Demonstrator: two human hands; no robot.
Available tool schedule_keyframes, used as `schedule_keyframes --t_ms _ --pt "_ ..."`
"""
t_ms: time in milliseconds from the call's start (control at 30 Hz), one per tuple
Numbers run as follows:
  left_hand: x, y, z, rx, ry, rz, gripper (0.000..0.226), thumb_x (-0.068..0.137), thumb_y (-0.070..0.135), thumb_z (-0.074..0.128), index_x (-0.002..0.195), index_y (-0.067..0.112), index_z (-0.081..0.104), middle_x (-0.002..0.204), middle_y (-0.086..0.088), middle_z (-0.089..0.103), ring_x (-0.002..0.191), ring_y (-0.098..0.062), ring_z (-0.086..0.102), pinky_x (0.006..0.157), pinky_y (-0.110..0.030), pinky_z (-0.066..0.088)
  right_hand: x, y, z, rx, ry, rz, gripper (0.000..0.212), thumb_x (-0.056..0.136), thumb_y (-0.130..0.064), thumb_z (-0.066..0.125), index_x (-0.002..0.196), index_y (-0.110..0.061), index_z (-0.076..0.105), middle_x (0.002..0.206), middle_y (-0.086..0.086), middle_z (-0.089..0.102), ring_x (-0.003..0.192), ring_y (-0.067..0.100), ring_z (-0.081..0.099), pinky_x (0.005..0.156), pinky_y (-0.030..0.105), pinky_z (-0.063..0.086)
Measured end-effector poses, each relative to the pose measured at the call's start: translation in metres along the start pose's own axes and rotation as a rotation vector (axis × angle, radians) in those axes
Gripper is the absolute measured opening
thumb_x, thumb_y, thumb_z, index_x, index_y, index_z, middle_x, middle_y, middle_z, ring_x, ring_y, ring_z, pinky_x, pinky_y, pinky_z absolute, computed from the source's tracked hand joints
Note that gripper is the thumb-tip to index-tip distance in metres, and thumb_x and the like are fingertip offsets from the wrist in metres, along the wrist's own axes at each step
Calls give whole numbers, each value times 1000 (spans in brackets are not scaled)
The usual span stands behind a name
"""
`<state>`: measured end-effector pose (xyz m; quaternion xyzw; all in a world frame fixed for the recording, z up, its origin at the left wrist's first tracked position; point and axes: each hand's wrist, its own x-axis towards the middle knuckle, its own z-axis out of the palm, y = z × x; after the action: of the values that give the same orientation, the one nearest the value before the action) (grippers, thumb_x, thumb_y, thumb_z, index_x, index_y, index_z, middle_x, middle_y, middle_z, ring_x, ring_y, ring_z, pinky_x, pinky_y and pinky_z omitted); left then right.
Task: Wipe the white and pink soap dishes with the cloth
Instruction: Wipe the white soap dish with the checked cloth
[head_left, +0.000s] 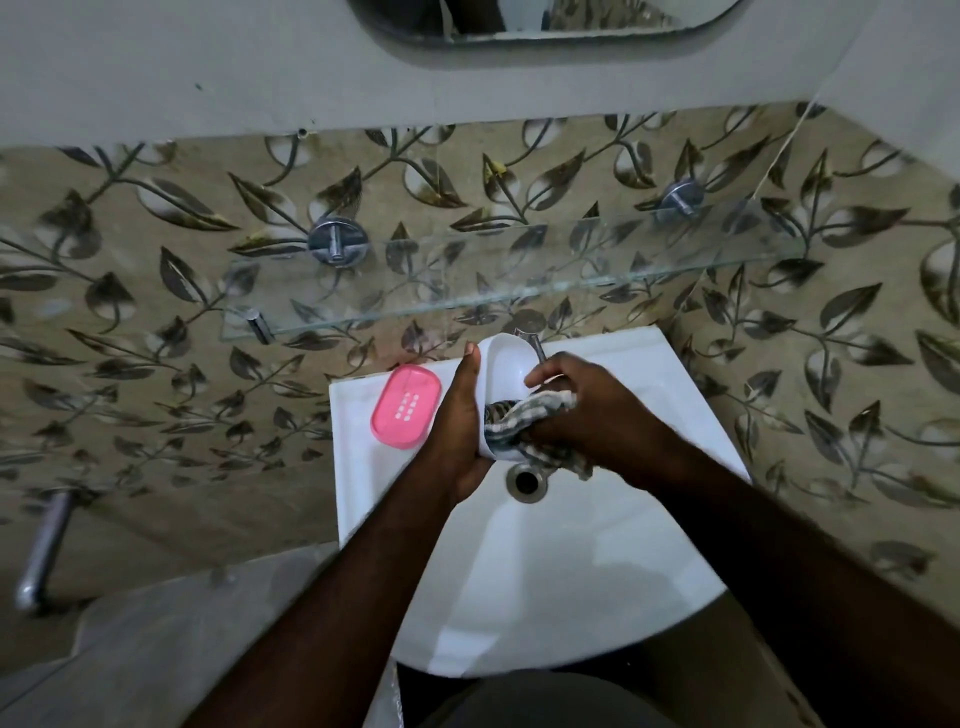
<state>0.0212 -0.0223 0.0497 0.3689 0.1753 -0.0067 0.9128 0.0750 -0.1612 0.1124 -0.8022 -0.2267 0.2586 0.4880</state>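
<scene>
Head camera, left to right: the pink soap dish (406, 406) lies flat on the left rim of the washbasin (571, 571), parked within reach, we judge, until its turn. Just beside it our left hand (460, 421) cups the white soap dish (506, 366) from outside, thumb along its edge. The hand tips the hollow rightward over the basin, so drips fall near the drain (526, 480). The checked cloth (524, 421) is pushed into that hollow, bunched in our right hand (587, 410), whose curled fingers grip it to rub the inside.
</scene>
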Motion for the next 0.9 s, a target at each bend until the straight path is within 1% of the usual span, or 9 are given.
schedule_keyframes --t_ms 100,200,300,433,533,667,767,833,900 --pt "-5 -7 -3 -46 -43 -2 66 94 65 36 124 11 60 118 -16 71 109 -28 68 80 -40 59 -2 11 -11 364 -1 114 35 73 6 76 104 5 59 84 14 67 70 21 61 53 26 45" --pt "-4 -13 0 -68 -8 -49 74 92 68 37 131 8 55 128 -20 65 118 -32 62 92 -44 53 -4 24 -9 597 21 153 28 80 7 64 107 11 60 94 24 66 85 33 58 72 39 41" --pt "-1 -17 -7 -76 40 -95 70 90 69 40 119 11 66 126 -19 66 116 -31 64 96 -44 50 -6 32 -4 818 22 150 33 86 5 52 118 12 55 107 28 63 97 39 60 80 42 49" --pt "11 -6 6 44 175 -191 62 93 63 41 119 11 65 125 -11 66 108 -25 63 101 -40 47 -9 39 -8 1060 -59 175 41 83 -5 50 122 1 59 111 21 70 93 33 69 75 41 60" --pt "10 -8 -1 74 182 -162 59 94 63 41 126 17 57 105 -5 71 95 -20 66 91 -37 53 -8 45 -14 934 27 248 31 88 -9 50 118 -6 59 96 11 72 74 23 69 58 34 56" --pt "-2 -12 4 20 21 -182 65 91 68 38 114 14 65 110 -13 75 99 -26 72 78 -39 61 -9 49 -13 674 -14 280 14 92 -21 62 96 -15 73 86 9 73 69 20 68 54 29 54" --pt "-5 -10 9 36 -2 -156 64 89 69 38 109 17 71 116 -14 72 107 -27 69 86 -41 58 -10 47 -7 539 11 261 17 83 -11 71 99 -6 74 97 27 71 80 33 61 64 36 45" --pt "-4 -12 3 23 6 -168 71 90 70 35 123 14 64 127 -16 66 117 -30 63 100 -45 50 -8 43 -7 567 71 227 23 82 2 66 105 3 69 103 39 65 85 40 55 68 42 37" --pt "-6 -14 -1 -46 14 -168 77 91 70 34 138 12 51 133 -17 61 123 -33 57 109 -49 40 -6 34 -13 596 143 120 29 81 7 61 110 5 65 105 35 66 88 45 63 71 48 48"
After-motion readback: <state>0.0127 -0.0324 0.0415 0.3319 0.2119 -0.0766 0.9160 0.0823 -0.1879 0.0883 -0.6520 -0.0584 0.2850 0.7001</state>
